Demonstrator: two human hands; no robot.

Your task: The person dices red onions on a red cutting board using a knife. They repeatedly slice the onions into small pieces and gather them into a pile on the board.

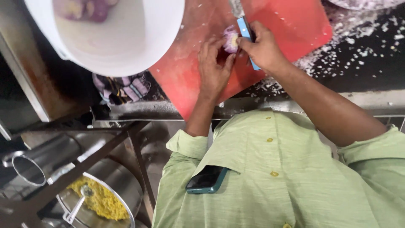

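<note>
On a red cutting board (190, 71) lies a piece of purple onion (230, 39). My left hand (214, 67) presses on the onion from below, fingertips on it. My right hand (262, 48) grips a knife with a blue handle (244, 28); its blade (236, 7) runs up past the onion. The knife rests right against the onion's right side. Both forearms come out of green shirt sleeves.
A big white bowl (126, 46) holding purple onion pieces (86, 9) sits left of the board. Chopped white bits (358, 42) litter the dark counter at right. Below left stand a steel pot with yellow food (101, 200) and an empty steel vessel (27, 169). A phone (206, 179) sticks out of my shirt pocket.
</note>
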